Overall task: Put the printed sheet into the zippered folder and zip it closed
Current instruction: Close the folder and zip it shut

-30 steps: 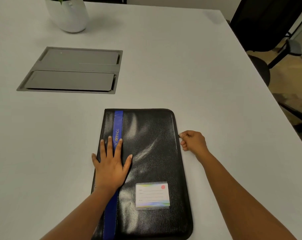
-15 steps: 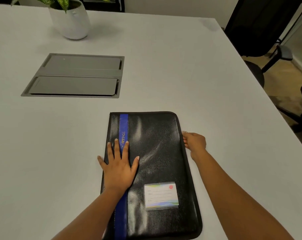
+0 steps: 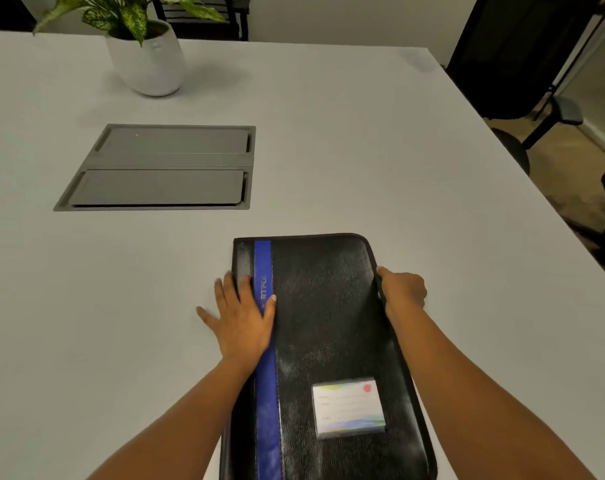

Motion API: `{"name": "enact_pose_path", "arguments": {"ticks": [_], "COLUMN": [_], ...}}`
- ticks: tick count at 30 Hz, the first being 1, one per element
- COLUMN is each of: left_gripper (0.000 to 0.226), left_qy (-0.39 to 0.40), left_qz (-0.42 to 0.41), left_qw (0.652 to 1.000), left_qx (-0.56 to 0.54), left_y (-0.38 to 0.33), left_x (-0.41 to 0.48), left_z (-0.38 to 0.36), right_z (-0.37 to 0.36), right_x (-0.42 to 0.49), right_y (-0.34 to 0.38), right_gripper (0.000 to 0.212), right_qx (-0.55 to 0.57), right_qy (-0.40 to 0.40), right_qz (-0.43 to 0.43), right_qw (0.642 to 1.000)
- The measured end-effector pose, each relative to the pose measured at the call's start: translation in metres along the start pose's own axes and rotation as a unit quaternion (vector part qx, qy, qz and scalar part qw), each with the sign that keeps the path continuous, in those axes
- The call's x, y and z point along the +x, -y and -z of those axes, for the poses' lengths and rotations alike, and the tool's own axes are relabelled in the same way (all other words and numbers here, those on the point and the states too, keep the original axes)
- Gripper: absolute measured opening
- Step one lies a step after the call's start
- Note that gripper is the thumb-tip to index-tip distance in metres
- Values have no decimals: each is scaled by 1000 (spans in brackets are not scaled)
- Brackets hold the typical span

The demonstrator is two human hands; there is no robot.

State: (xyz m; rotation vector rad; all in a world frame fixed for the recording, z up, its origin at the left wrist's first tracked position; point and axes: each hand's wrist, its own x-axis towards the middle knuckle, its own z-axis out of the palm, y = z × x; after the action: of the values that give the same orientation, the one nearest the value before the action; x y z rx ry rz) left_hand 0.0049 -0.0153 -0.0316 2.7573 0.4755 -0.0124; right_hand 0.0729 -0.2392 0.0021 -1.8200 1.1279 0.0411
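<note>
I see the black zippered folder [image 3: 328,334] lying shut on the white table [image 3: 363,150]; its contents are hidden. My left hand [image 3: 242,317] presses flat, fingers spread, on the folder's left edge. My right hand [image 3: 403,289] curls closed against its right edge.

The black rectangular zippered folder [image 3: 328,323] looks like grained faux leather with a soft sheen, crossed by a smoother blue band [image 3: 264,265]. Toward its near end a clear glossy plastic sleeve holds a paper card [image 3: 348,407]. Under it, the white table [image 3: 363,150] is smooth and matt. Beyond the folder, the grey metal-looking hatch [image 3: 162,168] is matt, and the white pot [image 3: 148,60] glazed smooth.
</note>
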Motion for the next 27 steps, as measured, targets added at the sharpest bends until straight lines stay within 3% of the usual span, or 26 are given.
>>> {"name": "enact_pose_path", "arguments": {"ticks": [5, 9, 13, 17, 22, 27], "left_gripper": [74, 75, 75, 75, 76, 75], "left_qy": [8, -6, -11, -5, -7, -7], "left_qz": [50, 52, 43, 47, 47, 43], "left_qw": [999, 999, 999, 998, 998, 999], "left_qx": [-13, 10, 31, 33, 35, 29], "left_y": [-2, -2, -3, -1, -2, -1], "left_x": [26, 26, 25, 25, 26, 26], "left_z": [-3, -9, -11, -13, -14, -13], "right_z": [-1, -3, -5, -11, -24, -37], "right_x": [14, 25, 35, 44, 53, 56], "right_y": [3, 10, 20, 35, 57, 75], "right_gripper": [32, 34, 14, 28, 22, 38], "right_qx": [-9, -51, -50, -36, -43, -81], "right_qy": [-12, -21, -3, -3, 11, 14], "right_qz": [-25, 2, 12, 21, 25, 42], "right_qw": [1000, 998, 999, 999, 999, 996]}}
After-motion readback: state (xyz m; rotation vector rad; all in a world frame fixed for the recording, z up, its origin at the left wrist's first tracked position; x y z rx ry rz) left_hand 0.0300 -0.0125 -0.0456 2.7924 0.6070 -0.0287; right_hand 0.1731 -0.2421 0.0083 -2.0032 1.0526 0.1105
